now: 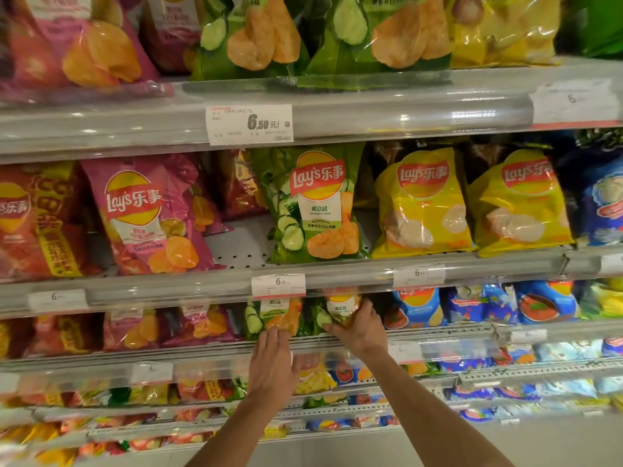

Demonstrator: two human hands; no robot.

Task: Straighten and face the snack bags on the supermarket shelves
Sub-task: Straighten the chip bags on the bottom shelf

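Two green cucumber chip bags stand side by side on the third shelf down, half hidden by the shelf rail above. My right hand [359,326] grips the lower edge of the right green bag [340,306]. My left hand [273,360] lies flat with fingers together, fingertips touching the bottom of the left green bag [278,315]. One shelf up, a single green bag [315,205] faces front, tilted slightly, with a bare gap of shelf to its left.
Pink bags [148,214] and red bags [33,224] fill the left of the middle shelf, yellow bags [424,203] and blue bags [603,203] the right. Price tags [278,285] hang on the shelf rails. Lower shelves hold more bags. Floor shows at bottom right.
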